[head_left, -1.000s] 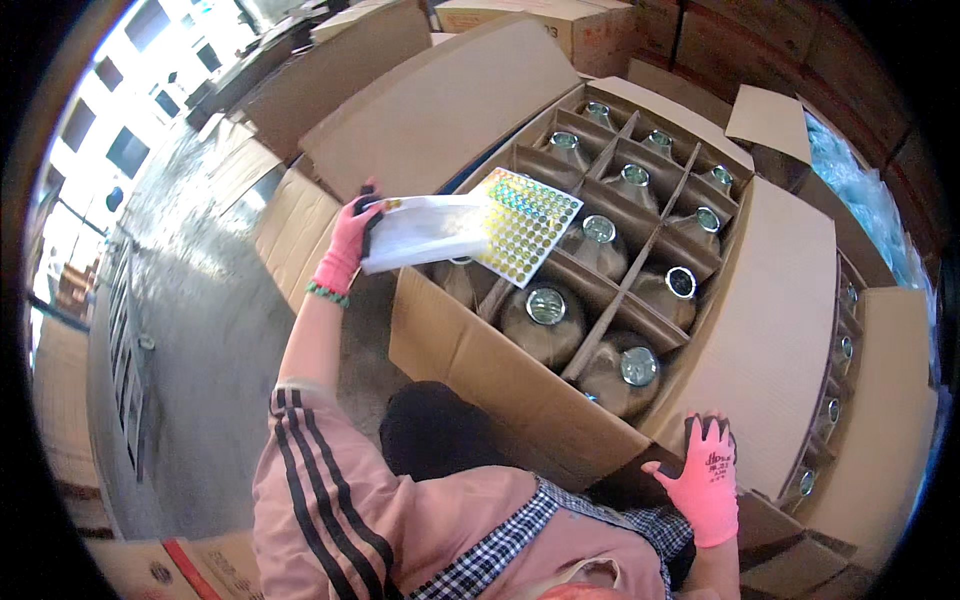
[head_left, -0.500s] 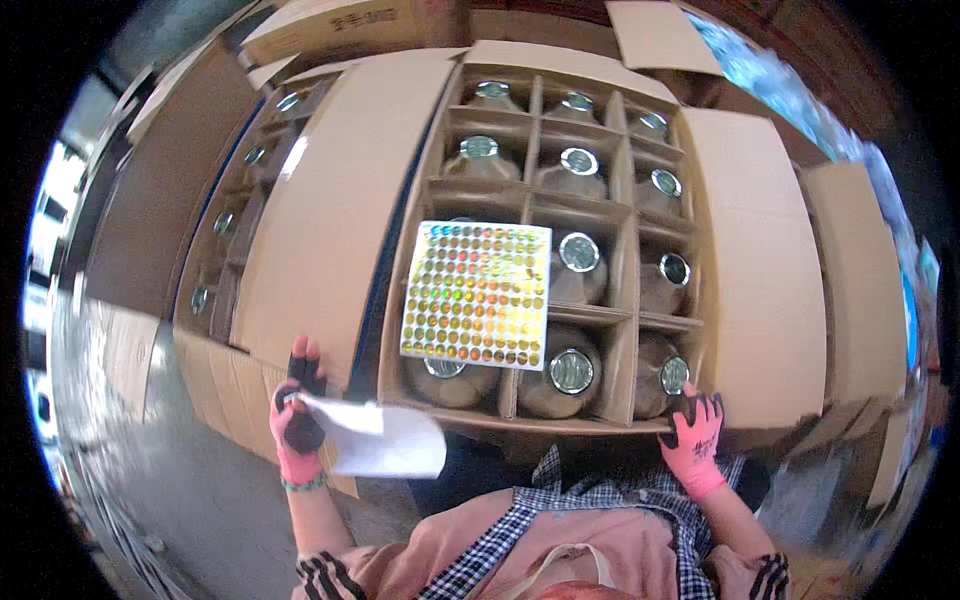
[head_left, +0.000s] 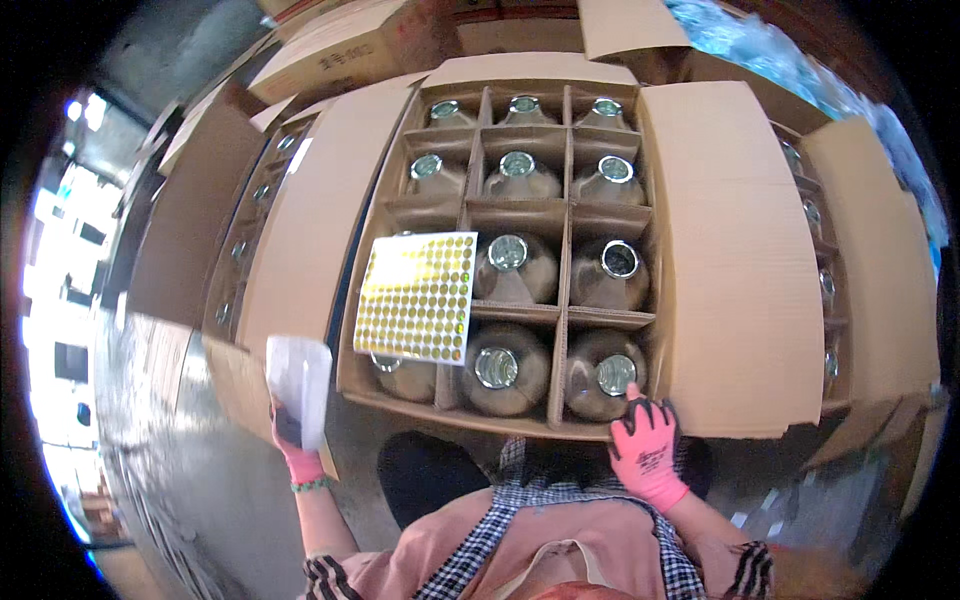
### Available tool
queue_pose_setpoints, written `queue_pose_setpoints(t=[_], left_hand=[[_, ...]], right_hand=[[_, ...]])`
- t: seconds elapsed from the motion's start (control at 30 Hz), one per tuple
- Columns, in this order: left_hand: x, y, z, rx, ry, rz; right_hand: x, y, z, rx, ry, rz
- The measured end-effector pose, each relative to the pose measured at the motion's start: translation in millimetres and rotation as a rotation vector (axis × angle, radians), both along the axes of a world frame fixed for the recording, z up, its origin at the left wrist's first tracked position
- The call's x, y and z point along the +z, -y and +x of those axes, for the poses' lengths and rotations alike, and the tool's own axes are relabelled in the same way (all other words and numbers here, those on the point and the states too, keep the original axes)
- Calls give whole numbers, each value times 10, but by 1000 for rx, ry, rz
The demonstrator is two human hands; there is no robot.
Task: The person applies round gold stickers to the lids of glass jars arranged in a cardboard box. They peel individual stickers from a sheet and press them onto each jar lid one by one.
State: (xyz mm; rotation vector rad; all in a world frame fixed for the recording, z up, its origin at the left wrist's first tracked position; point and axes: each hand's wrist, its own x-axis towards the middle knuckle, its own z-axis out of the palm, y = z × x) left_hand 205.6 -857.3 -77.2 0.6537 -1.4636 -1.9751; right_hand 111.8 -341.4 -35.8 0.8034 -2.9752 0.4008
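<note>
A white sheet of paper (head_left: 303, 378) stands nearly upright in my left hand (head_left: 289, 448), left of the open carton (head_left: 480, 422). The paper hides most of those gloved fingers. At the carton's front right corner, my right hand (head_left: 648, 455), in a pink and black glove, has its fingers apart, holding nothing. One bare fingertip reaches the mouth of the front right glass bottle (head_left: 604, 388). A sheet of round gold stickers (head_left: 417, 300) lies over the left column of bottles, covering part of the dividers. Clear bottles stand upright in the other cells.
The carton's wide side flaps (head_left: 745, 260) are folded outward. Open cartons of bottles flank it, one on the left (head_left: 228, 365) and one on the right (head_left: 885, 270). Behind are a closed carton (head_left: 350, 55) and blue plastic wrap (head_left: 760, 60). Grey floor (head_left: 215, 490) shows at left.
The paper in my left hand has swung from lying out to the right to nearly upright. My right hand stays by the front right bottle. The whole view has shifted and turned slightly.
</note>
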Motion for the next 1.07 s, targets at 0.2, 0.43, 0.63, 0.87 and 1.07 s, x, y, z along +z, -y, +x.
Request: queue_pose_setpoints(t=[0.2,0.43,0.63,0.87,1.07], left_hand=[[268,-327,-1,-95,35,147],[205,-315,-198,-148,120,249],[603,-472,-271,-299,256,231],[1212,-130,-400,-742,639,-258],[1653,-131,-648,-830,575,-864]], right_hand=[[-136,-169,-53,236,-63,-95],[-118,-189,-37,286,-41,-138],[39,-156,-41,196,3,-105],[563,184,-20,7,111,-80],[936,1768,-514,327,-228,-168]])
